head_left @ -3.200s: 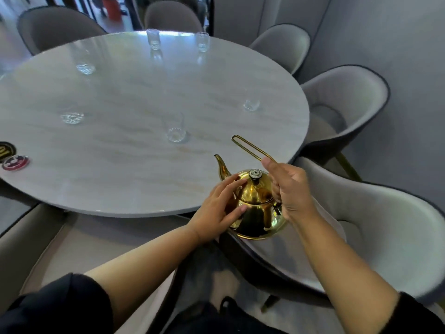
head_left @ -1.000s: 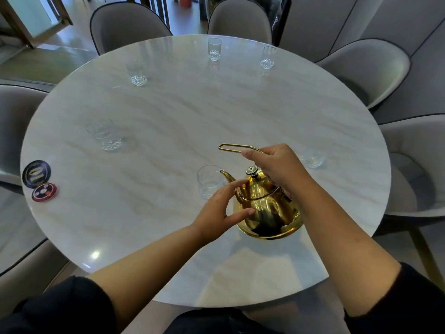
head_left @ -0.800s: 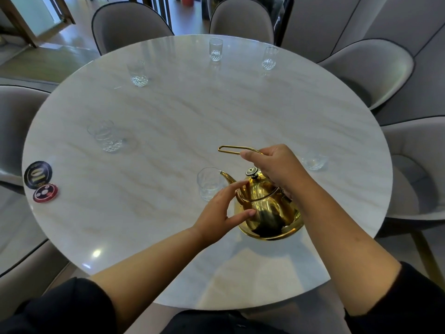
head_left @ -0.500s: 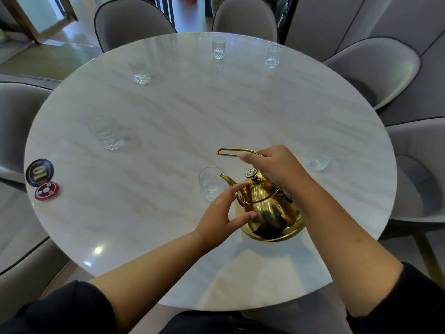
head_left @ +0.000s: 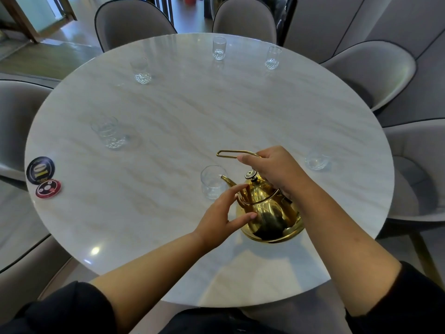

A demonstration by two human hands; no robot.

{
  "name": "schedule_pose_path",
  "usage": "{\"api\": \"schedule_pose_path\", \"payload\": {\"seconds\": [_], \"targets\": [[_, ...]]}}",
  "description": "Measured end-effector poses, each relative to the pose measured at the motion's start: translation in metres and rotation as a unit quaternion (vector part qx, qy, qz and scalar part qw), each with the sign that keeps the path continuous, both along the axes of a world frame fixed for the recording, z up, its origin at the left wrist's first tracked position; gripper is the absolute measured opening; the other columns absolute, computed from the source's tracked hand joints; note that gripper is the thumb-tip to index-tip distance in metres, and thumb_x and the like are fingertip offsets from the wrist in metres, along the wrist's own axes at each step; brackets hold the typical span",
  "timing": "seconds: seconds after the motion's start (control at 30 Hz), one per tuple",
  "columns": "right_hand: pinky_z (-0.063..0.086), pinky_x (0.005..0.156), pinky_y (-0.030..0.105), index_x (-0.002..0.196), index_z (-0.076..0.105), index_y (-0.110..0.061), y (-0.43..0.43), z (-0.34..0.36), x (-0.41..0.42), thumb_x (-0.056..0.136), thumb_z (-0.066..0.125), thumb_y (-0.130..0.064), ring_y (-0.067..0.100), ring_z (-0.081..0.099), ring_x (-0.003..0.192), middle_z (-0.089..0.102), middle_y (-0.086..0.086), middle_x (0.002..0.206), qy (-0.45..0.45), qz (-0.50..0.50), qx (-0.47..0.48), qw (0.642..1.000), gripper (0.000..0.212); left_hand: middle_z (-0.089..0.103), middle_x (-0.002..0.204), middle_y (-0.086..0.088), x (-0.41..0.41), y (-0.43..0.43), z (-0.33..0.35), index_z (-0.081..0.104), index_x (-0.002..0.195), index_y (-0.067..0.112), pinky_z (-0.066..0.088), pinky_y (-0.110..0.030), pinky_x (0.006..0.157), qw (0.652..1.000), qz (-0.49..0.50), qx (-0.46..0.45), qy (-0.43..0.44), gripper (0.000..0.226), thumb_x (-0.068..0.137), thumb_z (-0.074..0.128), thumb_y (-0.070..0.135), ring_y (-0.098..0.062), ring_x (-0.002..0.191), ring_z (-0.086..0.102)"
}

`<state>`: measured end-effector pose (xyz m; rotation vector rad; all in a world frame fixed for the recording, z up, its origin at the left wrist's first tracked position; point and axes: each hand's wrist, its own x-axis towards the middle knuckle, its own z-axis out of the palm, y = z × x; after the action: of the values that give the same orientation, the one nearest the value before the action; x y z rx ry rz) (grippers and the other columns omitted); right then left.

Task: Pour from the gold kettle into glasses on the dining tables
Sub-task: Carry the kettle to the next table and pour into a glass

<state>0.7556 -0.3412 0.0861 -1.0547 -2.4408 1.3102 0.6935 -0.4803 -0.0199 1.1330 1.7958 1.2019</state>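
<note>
The gold kettle (head_left: 269, 213) hangs over the near part of the round marble table (head_left: 183, 121), tilted left so its spout tip sits at the rim of a clear glass (head_left: 212, 182). My right hand (head_left: 272, 168) grips the kettle's thin wire handle from above. My left hand (head_left: 226, 213) has straight fingers touching the kettle's left side below the lid. Other glasses stand at the left (head_left: 108, 136), far left (head_left: 140, 71), far middle (head_left: 219, 48), far right (head_left: 272, 57) and right (head_left: 316, 160).
Two round discs, a black one marked 10 (head_left: 40, 170) and a red one (head_left: 48, 188), lie at the table's left edge. Grey upholstered chairs (head_left: 368, 71) ring the table closely on all sides. A doorway opens at the back left.
The kettle came from beside a chair over the table, and the view rose. In the last second the spout edged to the nearest glass's rim; both hands kept their hold.
</note>
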Motion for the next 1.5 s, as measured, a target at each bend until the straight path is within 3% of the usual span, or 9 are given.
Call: {"api": "schedule_pose_path", "payload": {"seconds": [0.37,0.43,0.57,0.83,1.03,1.2,1.5], "targets": [[0.036,0.062,0.034,0.069,0.056,-0.005,-0.006,0.004,0.001,0.084,0.063,-0.045,0.021,0.038,0.057,0.037,0.006,0.056,-0.006,-0.005,0.002,1.000,0.044,0.040,0.145,0.010,0.005,-0.004,0.002,0.032,0.137,0.039,0.038,-0.038,0.108,1.000,-0.005,0.003,-0.019,0.068,0.077,0.062,0.054,-0.012,0.134,0.039],[0.036,0.061,0.033,0.071,0.059,0.002,-0.006,0.006,0.001,0.085,0.063,-0.045,0.021,0.039,0.056,0.040,0.008,0.057,-0.009,-0.004,0.004,1.000,0.049,0.041,0.145,0.011,0.005,-0.004,0.003,0.033,0.136,0.040,0.038,-0.038,0.109,1.000,-0.005,0.005,-0.024,0.068,0.077,0.062,0.055,-0.012,0.134,0.039],[0.033,0.057,0.030,0.066,0.054,-0.006,-0.007,0.009,0.001,0.086,0.062,-0.043,0.015,0.034,0.050,0.036,0.003,0.053,-0.015,0.007,0.012,1.000,0.043,0.041,0.144,0.012,0.007,-0.004,0.004,0.033,0.136,0.040,0.037,-0.036,0.109,0.999,-0.001,0.003,-0.035,0.068,0.076,0.062,0.054,-0.011,0.134,0.039],[0.034,0.058,0.031,0.069,0.055,-0.009,-0.005,0.011,-0.001,0.084,0.063,-0.046,0.021,0.041,0.059,0.040,0.008,0.060,-0.022,0.007,0.014,1.000,0.041,0.041,0.141,0.017,0.007,-0.003,0.005,0.032,0.130,0.048,0.037,-0.034,0.108,0.999,0.005,0.006,-0.046,0.063,0.076,0.063,0.054,-0.009,0.133,0.039],[0.033,0.057,0.031,0.068,0.053,-0.009,-0.005,0.011,-0.001,0.084,0.063,-0.046,0.016,0.035,0.051,0.034,0.001,0.053,-0.018,0.005,0.012,1.000,0.042,0.040,0.139,0.018,0.007,-0.002,0.007,0.032,0.132,0.045,0.036,-0.030,0.106,0.999,0.003,0.005,-0.039,0.063,0.077,0.062,0.052,-0.011,0.133,0.039],[0.033,0.056,0.031,0.065,0.051,-0.009,-0.005,0.009,0.001,0.084,0.063,-0.046,0.015,0.035,0.049,0.035,0.001,0.052,-0.010,0.004,0.010,1.000,0.043,0.041,0.143,0.012,0.007,-0.003,0.004,0.033,0.135,0.041,0.038,-0.035,0.108,0.999,0.001,0.010,-0.038,0.067,0.076,0.063,0.053,-0.011,0.134,0.039],[0.029,0.052,0.029,0.060,0.046,-0.010,-0.006,0.000,0.015,0.085,0.062,-0.045,0.011,0.028,0.042,0.032,0.001,0.049,0.026,-0.009,0.003,1.000,0.046,0.042,0.143,0.011,0.007,-0.003,0.001,0.034,0.135,0.040,0.036,-0.027,0.105,1.000,-0.014,0.009,0.003,0.066,0.078,0.064,0.051,-0.006,0.131,0.039]]}}
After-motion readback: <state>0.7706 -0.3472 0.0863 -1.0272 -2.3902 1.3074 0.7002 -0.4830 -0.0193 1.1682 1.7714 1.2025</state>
